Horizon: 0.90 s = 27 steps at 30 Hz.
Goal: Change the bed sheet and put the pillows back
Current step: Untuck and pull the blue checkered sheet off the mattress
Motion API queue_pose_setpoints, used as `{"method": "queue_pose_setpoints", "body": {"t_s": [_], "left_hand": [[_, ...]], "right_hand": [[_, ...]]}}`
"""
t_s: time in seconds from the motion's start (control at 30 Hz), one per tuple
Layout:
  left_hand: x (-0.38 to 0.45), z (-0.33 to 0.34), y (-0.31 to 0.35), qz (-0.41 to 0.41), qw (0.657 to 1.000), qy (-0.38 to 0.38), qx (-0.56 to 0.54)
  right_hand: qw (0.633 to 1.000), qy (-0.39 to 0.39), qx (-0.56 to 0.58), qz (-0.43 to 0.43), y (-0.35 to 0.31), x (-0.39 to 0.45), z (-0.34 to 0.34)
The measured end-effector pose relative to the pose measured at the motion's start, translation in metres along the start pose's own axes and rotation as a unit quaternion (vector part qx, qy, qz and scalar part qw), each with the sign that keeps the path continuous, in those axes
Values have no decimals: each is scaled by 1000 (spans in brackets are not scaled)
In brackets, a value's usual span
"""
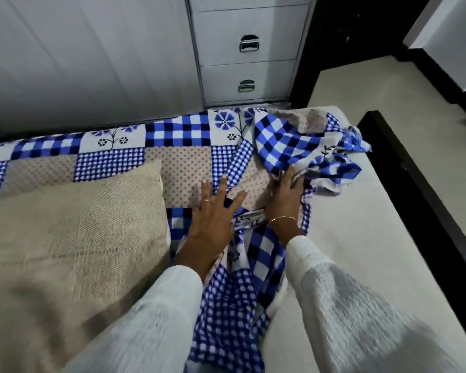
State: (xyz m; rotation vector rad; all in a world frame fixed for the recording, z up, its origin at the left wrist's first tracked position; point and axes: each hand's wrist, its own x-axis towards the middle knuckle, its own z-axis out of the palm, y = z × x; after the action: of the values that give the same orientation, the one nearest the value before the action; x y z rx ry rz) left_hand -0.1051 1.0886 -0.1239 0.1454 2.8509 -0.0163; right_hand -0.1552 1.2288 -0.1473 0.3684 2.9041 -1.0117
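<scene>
A blue, white and beige patchwork bed sheet [113,154] covers the left part of the bed and lies bunched up at the far right corner. My left hand [213,219] presses flat on the sheet with its fingers spread. Beside it, my right hand [285,200] grips a fold of the crumpled sheet. To the right the bare pale mattress [374,238] is uncovered. A beige woven pillow [73,238] lies on the sheet at the left, just beside my left hand.
A white wardrobe with two handled drawers [248,63] stands against the far side of the bed. The dark bed frame [420,189] runs along the right edge, with pale floor [382,84] beyond it.
</scene>
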Motion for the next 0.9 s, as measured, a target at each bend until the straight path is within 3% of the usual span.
{"method": "queue_pose_setpoints", "body": {"t_s": [0.13,0.23,0.33,0.43,0.5,0.6,0.67,0.7,0.8,0.9], "left_hand": [[8,-11,-24,8,998,10,65],[6,-45,-53,-95,980,139,106],[0,-53,-89,-179,970,146,71],[-7,-57,-113,-220,942,252,7],[-12,-52,-114,-209,956,181,-100],[-22,-37,-96,-111,981,131,-90],[-34,-20,-80,-41,991,126,-37],[-40,-14,-71,-43,991,126,-11],[-65,-20,-52,-113,987,111,0],[-91,-15,-37,-134,981,128,-64]], "right_hand": [[993,-26,100,-57,-50,30,27],[968,-71,216,-102,-112,41,51],[922,-157,321,-150,-191,33,69],[875,-212,363,-239,-250,13,81],[862,-234,353,-279,-253,9,87],[921,-195,190,-278,-214,13,92],[963,-150,14,-225,-176,9,90],[971,-132,-36,-195,-159,3,87],[985,-56,-35,-156,-123,-20,75],[982,-93,92,-135,-100,-50,62]]}}
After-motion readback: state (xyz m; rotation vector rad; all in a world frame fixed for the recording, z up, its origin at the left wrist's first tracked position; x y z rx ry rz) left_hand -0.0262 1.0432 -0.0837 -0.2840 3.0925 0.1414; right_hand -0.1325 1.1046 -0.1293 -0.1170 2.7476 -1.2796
